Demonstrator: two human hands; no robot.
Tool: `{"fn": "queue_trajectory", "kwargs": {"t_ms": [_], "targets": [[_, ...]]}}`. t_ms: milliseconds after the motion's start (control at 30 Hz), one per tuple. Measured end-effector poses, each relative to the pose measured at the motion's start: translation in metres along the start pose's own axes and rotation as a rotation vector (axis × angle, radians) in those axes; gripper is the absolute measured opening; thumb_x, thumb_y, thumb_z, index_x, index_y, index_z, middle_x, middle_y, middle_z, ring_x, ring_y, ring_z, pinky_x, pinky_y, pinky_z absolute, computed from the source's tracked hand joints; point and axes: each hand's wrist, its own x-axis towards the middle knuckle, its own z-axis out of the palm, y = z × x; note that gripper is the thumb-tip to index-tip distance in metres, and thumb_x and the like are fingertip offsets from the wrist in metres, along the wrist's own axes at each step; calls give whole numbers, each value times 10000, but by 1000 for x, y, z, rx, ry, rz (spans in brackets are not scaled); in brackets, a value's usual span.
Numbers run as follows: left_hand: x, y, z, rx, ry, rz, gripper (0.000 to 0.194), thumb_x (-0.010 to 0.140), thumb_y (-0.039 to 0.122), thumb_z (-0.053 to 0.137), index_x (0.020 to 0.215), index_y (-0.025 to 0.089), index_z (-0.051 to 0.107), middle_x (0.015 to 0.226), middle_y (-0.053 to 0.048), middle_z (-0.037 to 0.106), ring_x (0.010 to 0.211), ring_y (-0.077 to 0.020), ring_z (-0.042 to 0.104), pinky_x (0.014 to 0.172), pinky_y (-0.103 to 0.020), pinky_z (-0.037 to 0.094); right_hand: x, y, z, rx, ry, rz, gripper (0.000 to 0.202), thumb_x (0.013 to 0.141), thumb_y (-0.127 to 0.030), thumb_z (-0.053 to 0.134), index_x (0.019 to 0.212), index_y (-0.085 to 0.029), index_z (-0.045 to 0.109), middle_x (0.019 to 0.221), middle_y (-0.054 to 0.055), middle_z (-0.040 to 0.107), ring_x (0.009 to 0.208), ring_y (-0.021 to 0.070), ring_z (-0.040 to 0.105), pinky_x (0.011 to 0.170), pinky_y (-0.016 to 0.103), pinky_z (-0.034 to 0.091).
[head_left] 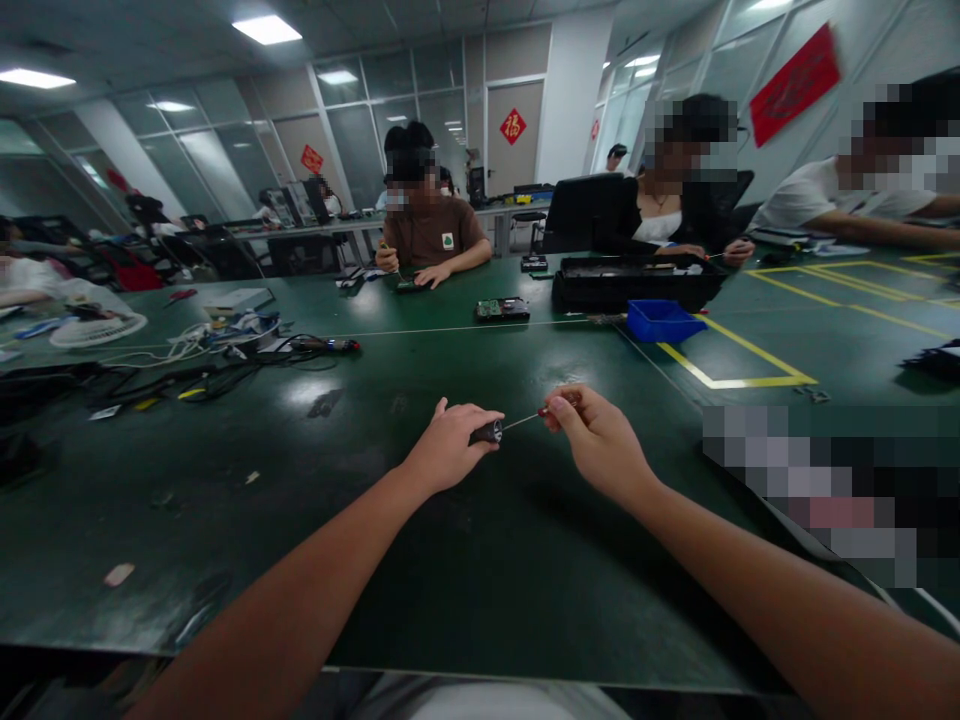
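Observation:
Above the green table [450,560], my left hand [450,445] is closed around a short black cylinder [487,432], whose round end faces right. My right hand [592,435] pinches the red handle of a thin screwdriver [523,421]. The metal shaft points left and its tip is at or very near the cylinder's end; whether it touches is too small to tell. The rest of the handle is mostly hidden by my right fingers.
A hard drive [501,309], a blue bin [661,321] and a long black casing [637,285] stand ahead. Cables [225,365] lie at the left. People sit across the table; one person's hand [433,275] rests there. Yellow tape [757,382] marks the right side.

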Motion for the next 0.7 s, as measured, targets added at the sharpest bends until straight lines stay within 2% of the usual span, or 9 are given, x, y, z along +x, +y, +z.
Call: {"fn": "queue_trajectory", "kwargs": {"t_ms": [67,133,200,333,433,567,700], "targets": [[1,1,-1,3,-8,2,379,876,239,673,1251,269,626,1209,-40,657,1178,-253,566,1168,-590,247,-1,-1,0,-63,24,-10,254,976,-426,474,961,-215,614,823,45,693,778,217,658,721,366,482],[2,3,-3,-16,-5,-10,355,862,223,685,1215,237,643,1166,-50,667,1116,-243,590,1083,-485,398,-1,-1,-1,-111,46,-16,243,975,-412,474,951,-214,612,818,46,697,772,219,661,706,360,474],[2,3,-5,-54,30,-40,329,859,221,686,1186,215,647,1150,-56,666,1073,-231,605,994,-408,466,0,-2,-1,-123,59,-12,242,976,-407,471,947,-212,611,807,44,695,763,217,661,695,354,471],[1,2,-6,-113,114,-107,339,864,235,679,1196,222,615,1183,-51,655,1090,-230,604,972,-384,481,0,-2,-1,-92,75,-11,251,978,-418,469,956,-213,612,800,40,687,760,211,657,692,346,471],[1,2,-6,-132,111,-128,382,885,231,639,1260,228,564,1225,-62,638,1130,-237,593,1004,-396,469,-1,-1,-1,-65,92,-26,257,978,-431,472,965,-214,611,798,38,680,749,206,648,685,344,470],[-2,7,-6,-112,33,-89,418,930,209,503,1348,229,492,1338,-78,566,1229,-228,539,1052,-389,437,-1,0,-1,-54,132,-38,257,981,-431,475,976,-214,611,807,40,678,751,204,642,689,346,469],[-4,13,-2,44,-101,-111,455,877,252,554,1330,254,509,1258,-64,594,1090,-235,593,916,-381,496,-1,0,-2,-26,138,-38,259,987,-434,472,1000,-217,612,861,53,691,785,213,652,697,352,472]]}}
